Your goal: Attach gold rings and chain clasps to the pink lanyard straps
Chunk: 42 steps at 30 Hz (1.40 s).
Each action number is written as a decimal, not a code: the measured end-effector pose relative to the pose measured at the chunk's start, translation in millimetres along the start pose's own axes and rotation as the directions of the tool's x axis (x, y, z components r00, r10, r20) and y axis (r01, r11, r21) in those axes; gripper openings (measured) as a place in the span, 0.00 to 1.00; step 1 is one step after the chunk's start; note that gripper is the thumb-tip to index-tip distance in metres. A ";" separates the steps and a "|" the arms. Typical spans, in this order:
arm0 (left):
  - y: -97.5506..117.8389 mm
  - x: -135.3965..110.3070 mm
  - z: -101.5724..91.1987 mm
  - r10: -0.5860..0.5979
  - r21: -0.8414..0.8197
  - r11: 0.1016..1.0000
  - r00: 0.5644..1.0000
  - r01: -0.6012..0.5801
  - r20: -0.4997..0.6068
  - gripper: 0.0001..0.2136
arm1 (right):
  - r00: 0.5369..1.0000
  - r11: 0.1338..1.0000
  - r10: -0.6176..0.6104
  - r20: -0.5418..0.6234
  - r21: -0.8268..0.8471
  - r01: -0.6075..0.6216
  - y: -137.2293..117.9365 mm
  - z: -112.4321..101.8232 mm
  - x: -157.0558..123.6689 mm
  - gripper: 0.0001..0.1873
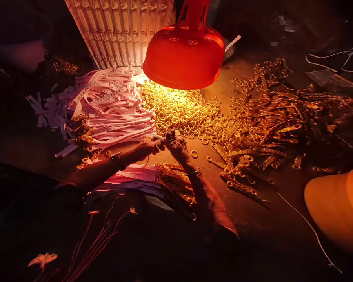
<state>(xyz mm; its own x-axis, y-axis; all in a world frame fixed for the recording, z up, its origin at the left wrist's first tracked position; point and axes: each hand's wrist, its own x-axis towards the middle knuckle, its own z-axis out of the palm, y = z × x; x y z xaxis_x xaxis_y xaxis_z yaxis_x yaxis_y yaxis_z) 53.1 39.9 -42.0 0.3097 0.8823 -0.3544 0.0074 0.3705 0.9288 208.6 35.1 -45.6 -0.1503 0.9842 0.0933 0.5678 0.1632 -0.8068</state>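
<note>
My left hand (151, 144) and my right hand (176, 143) meet in front of the ring pile, fingers pinched together. Whatever they grip between them is too small and shadowed to make out. Just beyond lies a heap of gold-coloured rings (188, 111), lit brightly. Flat pale pink straps (120, 125) are piled to the left of the rings, behind my left forearm. Between my forearms, nearer my body, a bundle of pink straps (135, 174) ends in gold-coloured ring pieces (176, 176). One loose ring (194, 154) lies just right of my right hand.
A red lamp shade (185, 58) hangs low over the rings, beside a ribbed panel (120, 27). Gold-coloured linked strips (276, 121) spread across the right side of the table (223, 76). An orange rounded object (329, 203) stands at the right, near a white cord (308, 227).
</note>
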 end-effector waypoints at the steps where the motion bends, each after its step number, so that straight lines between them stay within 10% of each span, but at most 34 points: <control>1: 6.0 0.5 -1.5 -0.018 0.010 1.000 1.000 0.018 0.012 0.12 | 1.000 1.000 -0.004 0.014 0.008 0.004 -1.9 -1.0 0.8 0.23; 10: 57.6 -33.1 -15.4 -0.200 0.142 0.974 0.969 0.179 0.146 0.10 | 0.967 1.000 0.017 0.254 -0.011 -0.015 -41.9 -12.8 -56.9 0.12; 20: 4.6 -96.7 -16.9 -0.171 0.129 0.982 0.932 0.136 0.320 0.10 | 0.984 0.985 0.106 0.146 -0.152 -0.083 -46.4 15.3 -130.5 0.17; 29: -4.2 -105.1 -13.5 -0.199 0.009 0.979 0.937 0.205 0.286 0.12 | 0.938 0.953 0.156 0.310 0.204 -0.226 -55.5 19.0 -125.3 0.17; 37: -10.9 -93.4 -2.8 -0.268 -0.145 0.939 0.926 0.313 0.266 0.15 | 0.915 0.999 -0.032 0.403 0.040 0.018 -35.8 18.1 -105.3 0.12; 42: 4.1 -79.2 -13.6 -0.277 0.143 0.958 0.934 0.249 0.227 0.15 | 0.904 0.996 -0.054 0.425 -0.038 0.078 -32.4 7.9 -90.3 0.16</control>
<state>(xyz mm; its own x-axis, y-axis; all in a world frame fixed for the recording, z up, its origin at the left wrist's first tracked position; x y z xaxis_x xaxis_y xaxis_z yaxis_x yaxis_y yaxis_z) 15.7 -24.5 -11.5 0.5028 0.6554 -0.5636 0.2204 0.5332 0.8168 197.4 -59.6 -32.6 -0.5106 0.8515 -0.1196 0.5850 0.2420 -0.7740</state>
